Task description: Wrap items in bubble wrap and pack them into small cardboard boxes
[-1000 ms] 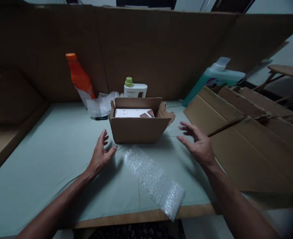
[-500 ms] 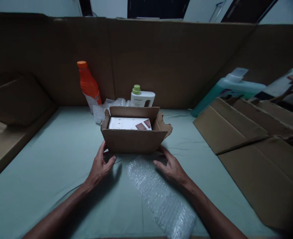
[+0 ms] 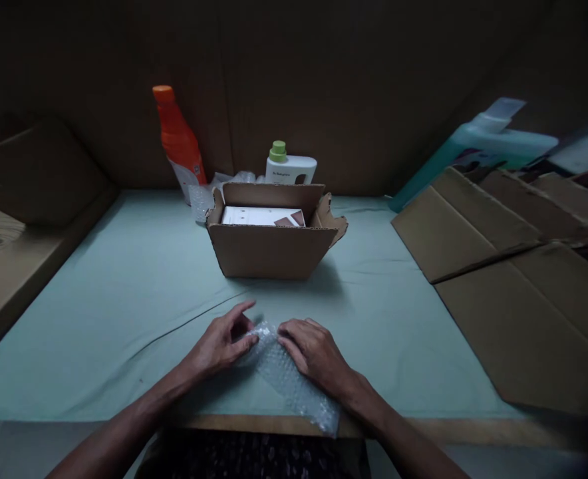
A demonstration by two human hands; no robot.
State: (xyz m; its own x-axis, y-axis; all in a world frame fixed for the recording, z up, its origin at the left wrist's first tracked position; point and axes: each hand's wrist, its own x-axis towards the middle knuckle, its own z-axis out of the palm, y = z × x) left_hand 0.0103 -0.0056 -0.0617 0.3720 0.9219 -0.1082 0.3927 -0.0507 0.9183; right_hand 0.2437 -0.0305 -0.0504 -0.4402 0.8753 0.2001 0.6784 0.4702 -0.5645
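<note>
A strip of clear bubble wrap [image 3: 298, 389] lies slantwise on the cloth, its near end reaching over the table's front edge. My left hand [image 3: 227, 338] has its thumb on the wrap's far left corner, the index finger stretched out. Over the far right corner curls my right hand [image 3: 316, 352], its fingertips gripping the film. Beyond both hands stands an open cardboard box [image 3: 271, 253], apart from them. Inside it sits a white carton [image 3: 259, 216] with brown patches on its top.
Behind the box are an orange bottle [image 3: 181, 143], a white bottle with a green cap [image 3: 289, 169] and more bubble wrap [image 3: 202, 199]. At right, cardboard flaps [image 3: 473, 233] stand before a teal jug [image 3: 473, 146]. Another carton [image 3: 4, 259] lies left; a cardboard wall rises behind.
Both hands have left the box's sides and come back toward me onto the bubble wrap. The wrap is now drawn together at its far end. My view has tilted down.
</note>
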